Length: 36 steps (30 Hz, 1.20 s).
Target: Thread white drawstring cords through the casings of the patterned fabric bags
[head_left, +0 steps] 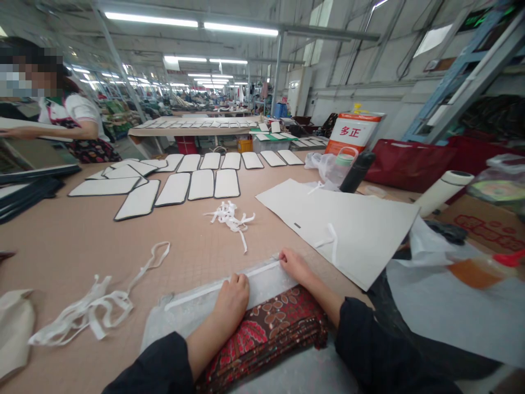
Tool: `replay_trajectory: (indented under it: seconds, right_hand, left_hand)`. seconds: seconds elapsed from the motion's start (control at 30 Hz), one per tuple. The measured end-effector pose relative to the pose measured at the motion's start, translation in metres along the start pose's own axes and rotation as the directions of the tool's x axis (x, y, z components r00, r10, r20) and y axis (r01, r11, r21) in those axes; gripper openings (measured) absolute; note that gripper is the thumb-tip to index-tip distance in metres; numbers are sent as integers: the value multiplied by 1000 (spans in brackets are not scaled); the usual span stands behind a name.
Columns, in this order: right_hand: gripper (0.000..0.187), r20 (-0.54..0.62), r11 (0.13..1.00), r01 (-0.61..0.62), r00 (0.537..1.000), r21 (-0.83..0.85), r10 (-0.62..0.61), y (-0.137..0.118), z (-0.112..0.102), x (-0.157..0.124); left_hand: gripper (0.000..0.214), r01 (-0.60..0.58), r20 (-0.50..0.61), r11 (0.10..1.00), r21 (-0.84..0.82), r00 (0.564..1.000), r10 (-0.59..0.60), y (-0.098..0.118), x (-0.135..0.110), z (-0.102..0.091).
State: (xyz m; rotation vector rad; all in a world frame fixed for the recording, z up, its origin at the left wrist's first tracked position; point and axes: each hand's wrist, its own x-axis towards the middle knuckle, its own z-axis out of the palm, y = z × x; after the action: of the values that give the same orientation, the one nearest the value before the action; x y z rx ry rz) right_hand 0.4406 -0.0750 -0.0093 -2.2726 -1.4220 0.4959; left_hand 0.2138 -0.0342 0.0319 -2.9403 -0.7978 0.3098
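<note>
A folded brown and red patterned cloth (270, 334) lies in a clear plastic bag (180, 317) at the near edge of the table. A white strip (205, 289) runs along the bag's far edge. My left hand (232, 298) presses on that edge with its fingers curled under. My right hand (294, 265) pinches the right end of the strip with closed fingers. Both arms wear dark sleeves.
Loose white tape strips (98, 306) lie at the left, a small tangle of tape (230, 216) in the middle. Rows of white panels (200, 183) cover the far table. A large grey sheet (348, 224), bottles and bags sit to the right. Another person (77, 126) stands far left.
</note>
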Motion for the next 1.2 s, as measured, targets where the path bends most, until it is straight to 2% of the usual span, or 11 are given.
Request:
replay_trajectory:
  seconds: [0.13, 0.23, 0.33, 0.4, 0.5, 0.67, 0.8, 0.9, 1.03, 1.1, 1.2]
  right_hand:
    - [18, 32, 989, 33, 999, -144, -29, -10, -9, -3]
    - [19, 7, 938, 183, 982, -294, -190, -29, -5, -15]
    - [21, 128, 815, 480, 876, -326, -465, -51, 6, -34]
    - [22, 196, 747, 583, 812, -318, -550, -57, 9, -44]
    - [23, 205, 762, 562, 827, -321, -524, -44, 2, -51]
    - [29, 157, 847, 473, 881, -243, -447, -9, -15, -49]
    - [27, 162, 881, 414, 909, -228, -385, -8, -13, -42]
    - [25, 171, 892, 366, 928, -265, -331, -12, -13, -28]
    - [21, 244, 925, 335, 926, -178, -288, -6, -24, -8]
    - [19, 230, 929, 331, 929, -165, -290, 0, -27, -5]
    - [15, 160, 929, 307, 947, -204, -278, 8, -26, -8]
  left_hand:
    - [36, 10, -41, 1000, -8, 999, -11, -1, 0, 4]
    - [31, 23, -55, 1000, -16, 998, -24, 0, 1, 5]
    - [32, 23, -73, 999, -22, 997, -25, 1, 0, 4]
    - [32, 16, -65, 999, -35, 998, -19, -4, -6, 6]
    - [33, 52, -21, 997, -62, 998, -54, -24, -31, 12]
    - [36, 269, 54, 957, -112, 963, -265, -77, -101, 30]
    - [38, 352, 29, 922, -163, 936, -352, -98, -133, 41]
    - [35, 346, 32, 914, -211, 937, -347, -102, -133, 36]
    - [28, 353, 158, 911, -213, 933, -324, -107, -122, 12]
    - [25, 339, 188, 923, -183, 934, -305, -106, -110, -1]
    - [24, 258, 130, 943, -211, 963, -235, -92, -77, -13]
